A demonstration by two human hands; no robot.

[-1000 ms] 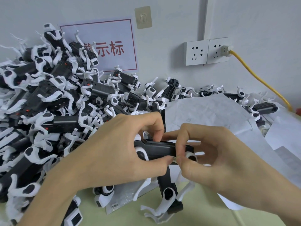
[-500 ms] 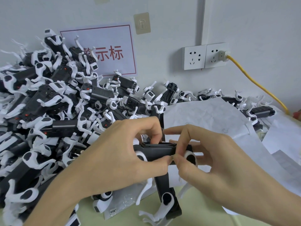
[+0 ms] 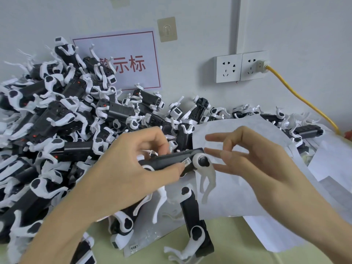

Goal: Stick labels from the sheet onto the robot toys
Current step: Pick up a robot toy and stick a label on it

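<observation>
Robot toy (image 3: pixel 171 161) (label (image 3: pixel 186 162) on) in left hand (image 3: pixel 133 168) grip; right hand (image 3: pixel 245 161) fingers spread.

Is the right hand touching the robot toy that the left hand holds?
Apart. The head view shows the right hand open, its fingertips stopping just short of the held robot toy, with pale paper visible between them. Only the left hand grips the toy.

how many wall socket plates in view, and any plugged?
2. Both sit side by side on the wall at upper right: the left socket plate has nothing plugged in, and the right socket plate holds a plug with a yellow cable. None appears hidden.
</observation>
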